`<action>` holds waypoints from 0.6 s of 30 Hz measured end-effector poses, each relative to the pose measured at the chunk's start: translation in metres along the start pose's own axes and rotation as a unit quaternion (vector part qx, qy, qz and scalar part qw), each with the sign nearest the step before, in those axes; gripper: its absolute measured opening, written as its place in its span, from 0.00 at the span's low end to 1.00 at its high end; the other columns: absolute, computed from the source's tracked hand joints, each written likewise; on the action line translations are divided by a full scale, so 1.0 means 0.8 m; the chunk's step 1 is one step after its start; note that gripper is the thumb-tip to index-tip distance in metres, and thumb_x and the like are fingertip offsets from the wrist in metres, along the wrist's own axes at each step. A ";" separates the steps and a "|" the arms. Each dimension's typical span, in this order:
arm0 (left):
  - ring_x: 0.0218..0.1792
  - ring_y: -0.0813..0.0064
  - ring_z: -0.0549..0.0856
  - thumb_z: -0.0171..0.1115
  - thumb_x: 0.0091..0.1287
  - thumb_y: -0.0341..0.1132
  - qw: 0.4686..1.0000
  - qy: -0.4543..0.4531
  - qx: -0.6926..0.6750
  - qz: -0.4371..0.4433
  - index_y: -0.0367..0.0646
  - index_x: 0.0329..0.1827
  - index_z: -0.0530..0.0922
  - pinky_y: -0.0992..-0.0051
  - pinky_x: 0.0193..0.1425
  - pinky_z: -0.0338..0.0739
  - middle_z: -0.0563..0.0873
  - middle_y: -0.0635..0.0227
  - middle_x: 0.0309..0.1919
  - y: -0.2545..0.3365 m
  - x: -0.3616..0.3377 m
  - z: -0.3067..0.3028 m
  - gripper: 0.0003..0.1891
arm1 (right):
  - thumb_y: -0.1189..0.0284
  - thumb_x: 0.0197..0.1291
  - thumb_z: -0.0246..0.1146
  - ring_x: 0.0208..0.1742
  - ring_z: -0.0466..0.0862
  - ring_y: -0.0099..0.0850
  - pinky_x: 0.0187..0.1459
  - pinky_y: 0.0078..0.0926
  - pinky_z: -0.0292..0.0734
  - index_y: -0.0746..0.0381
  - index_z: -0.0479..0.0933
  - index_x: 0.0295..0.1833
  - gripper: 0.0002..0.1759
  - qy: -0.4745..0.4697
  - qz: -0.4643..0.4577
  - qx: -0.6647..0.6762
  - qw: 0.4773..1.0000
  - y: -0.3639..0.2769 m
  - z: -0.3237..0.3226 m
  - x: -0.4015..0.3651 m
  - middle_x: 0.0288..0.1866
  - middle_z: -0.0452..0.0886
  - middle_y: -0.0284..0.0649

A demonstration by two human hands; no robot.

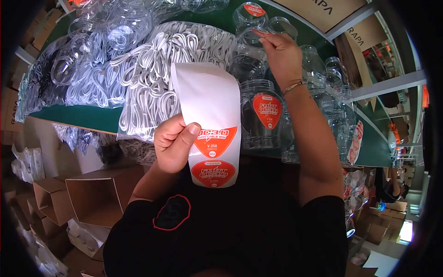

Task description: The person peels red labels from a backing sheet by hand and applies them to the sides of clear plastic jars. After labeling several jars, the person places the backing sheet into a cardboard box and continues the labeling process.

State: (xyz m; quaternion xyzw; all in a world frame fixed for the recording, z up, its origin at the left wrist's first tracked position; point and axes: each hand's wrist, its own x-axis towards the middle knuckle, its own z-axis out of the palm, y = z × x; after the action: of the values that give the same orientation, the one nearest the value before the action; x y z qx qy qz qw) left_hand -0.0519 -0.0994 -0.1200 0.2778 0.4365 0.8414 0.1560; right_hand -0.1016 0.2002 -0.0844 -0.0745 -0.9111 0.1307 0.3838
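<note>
Label strip (208, 106) is clenched face-up in my left hand (174, 145) (easy peeling) while my right hand (281, 56) pinches one orange sticker (264, 34) over the jars (253, 136).

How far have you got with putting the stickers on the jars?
Done: a few clear jars wear an orange sticker, like the front jar. In hand: the left hand grips the sticker strip, with two orange stickers showing on it; the right hand reaches to the jars at the back. Left: many bare jars beside it have no sticker.
</note>
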 end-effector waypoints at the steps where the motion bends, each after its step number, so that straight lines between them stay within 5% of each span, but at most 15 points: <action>1: 0.29 0.82 0.81 0.50 0.71 0.24 1.000 0.004 -0.002 -0.004 0.28 0.48 0.77 0.85 0.36 0.76 0.86 0.60 0.34 0.001 0.001 0.002 0.10 | 0.68 0.57 0.67 0.30 0.79 0.29 0.33 0.23 0.73 0.63 0.85 0.38 0.09 -0.016 -0.012 -0.013 1.000 0.002 0.002 -0.002 0.36 0.84 0.34; 10: 0.27 0.83 0.78 0.51 0.71 0.24 1.000 0.015 0.007 -0.021 0.29 0.46 0.78 0.85 0.35 0.73 0.85 0.62 0.32 0.001 0.005 0.008 0.09 | 0.62 0.61 0.65 0.31 0.79 0.30 0.33 0.24 0.73 0.67 0.84 0.37 0.16 -0.118 -0.080 -0.097 0.985 -0.009 -0.024 -0.002 0.36 0.83 0.36; 12: 0.26 0.83 0.78 0.53 0.69 0.23 0.999 -0.015 0.048 0.011 0.29 0.45 0.79 0.85 0.34 0.73 0.85 0.63 0.31 0.001 0.007 0.010 0.08 | 0.62 0.62 0.64 0.32 0.80 0.28 0.34 0.23 0.74 0.68 0.84 0.38 0.17 -0.180 0.078 0.081 0.977 -0.036 -0.054 -0.001 0.36 0.83 0.38; 14: 0.25 0.83 0.77 0.55 0.67 0.21 0.994 -0.040 0.090 0.042 0.30 0.43 0.80 0.85 0.33 0.72 0.85 0.64 0.30 0.001 0.008 0.013 0.07 | 0.62 0.63 0.64 0.33 0.80 0.27 0.35 0.22 0.74 0.70 0.83 0.38 0.19 -0.237 0.229 0.256 0.909 -0.064 -0.082 -0.001 0.36 0.83 0.40; 15: 0.25 0.83 0.77 0.55 0.67 0.21 0.994 -0.036 0.093 0.041 0.30 0.43 0.80 0.85 0.33 0.72 0.85 0.64 0.30 0.003 0.009 0.016 0.07 | 0.62 0.63 0.64 0.33 0.80 0.27 0.35 0.22 0.74 0.70 0.83 0.38 0.19 -0.241 0.228 0.259 0.907 -0.076 -0.093 -0.003 0.36 0.83 0.40; 18: 0.25 0.81 0.79 0.60 0.62 0.19 0.962 -0.131 0.207 0.123 0.31 0.42 0.81 0.83 0.32 0.73 0.85 0.64 0.30 0.018 0.014 0.033 0.06 | 0.65 0.64 0.64 0.35 0.81 0.27 0.36 0.20 0.75 0.71 0.81 0.41 0.17 -0.400 0.256 0.410 0.779 -0.107 -0.127 -0.011 0.37 0.83 0.43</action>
State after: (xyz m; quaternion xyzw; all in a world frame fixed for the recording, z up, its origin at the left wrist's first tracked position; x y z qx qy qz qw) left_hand -0.0453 -0.0849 -0.0922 0.4630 0.5390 0.7022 0.0460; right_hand -0.0260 0.1347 0.0031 -0.0820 -0.7904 0.6033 -0.0680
